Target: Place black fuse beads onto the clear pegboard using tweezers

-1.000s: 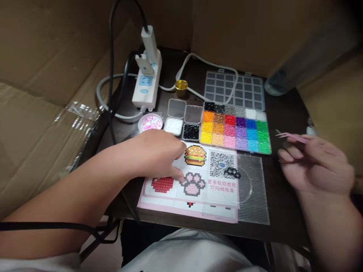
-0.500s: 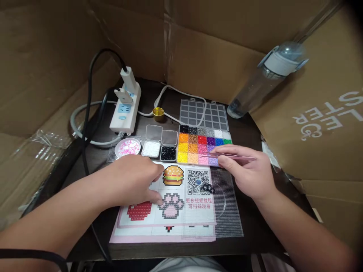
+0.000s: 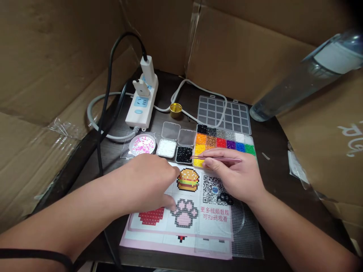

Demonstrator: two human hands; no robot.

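Note:
My left hand (image 3: 150, 181) rests with curled fingers on a clear pegboard laid over a pattern sheet (image 3: 195, 219), fingertips beside the grey and pink paw picture (image 3: 185, 213) and a red heart (image 3: 151, 216). My right hand (image 3: 235, 177) pinches pink tweezers (image 3: 217, 158). Their tips point left, just above the small box of black beads (image 3: 184, 154) and the front left corner of the bead organiser (image 3: 224, 145) with its many coloured compartments. A burger picture (image 3: 188, 180) lies between my hands.
A white power strip (image 3: 141, 102) with plugs and cables lies at the back left. A gold cap (image 3: 176, 108), a round dish of pink beads (image 3: 142, 144), a box of white beads (image 3: 166, 148) and a tilted water bottle (image 3: 300, 79) stand around. Cardboard walls surround the dark table (image 3: 280, 170).
My right hand has carried the tweezers left from the table's right side to the black bead box. The left hand stays on the pegboard. The camera view has shifted.

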